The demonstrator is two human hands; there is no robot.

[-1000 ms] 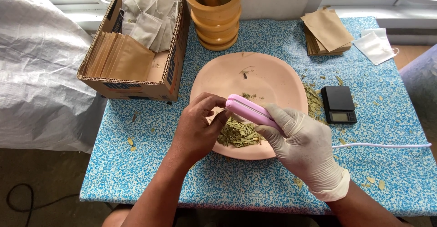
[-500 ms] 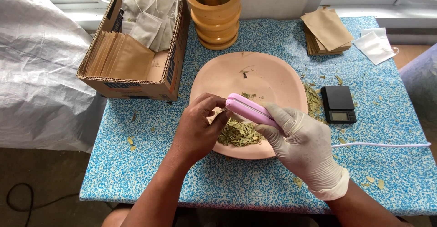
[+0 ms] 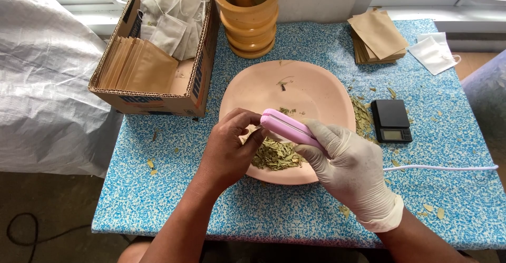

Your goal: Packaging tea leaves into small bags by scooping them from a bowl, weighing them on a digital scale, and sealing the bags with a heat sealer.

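Blue speckled bench (image 3: 316, 47) under window; pink handheld sealer (image 3: 291, 129) being held over pink plate (image 3: 316, 89) of dried leaves (image 3: 276, 155), gloved right hand (image 3: 350, 171) wrapped round it; bare left hand (image 3: 227, 149) pinching closed at sealer tip, pinched item hidden.

A: What do the hands hold?
B: The gloved right hand (image 3: 350, 171) grips a pink sealer (image 3: 290, 127); the bare left hand (image 3: 229, 149) pinches at its tip, what it pinches hidden.

A: What lies beneath?
B: A pink plate (image 3: 311, 89) bearing dried leaves (image 3: 276, 155), on a blue speckled table (image 3: 158, 189).

A: And around it?
B: A cardboard box (image 3: 153, 102) of brown packets, a wooden mortar (image 3: 250, 18), a black pocket scale (image 3: 391, 119).
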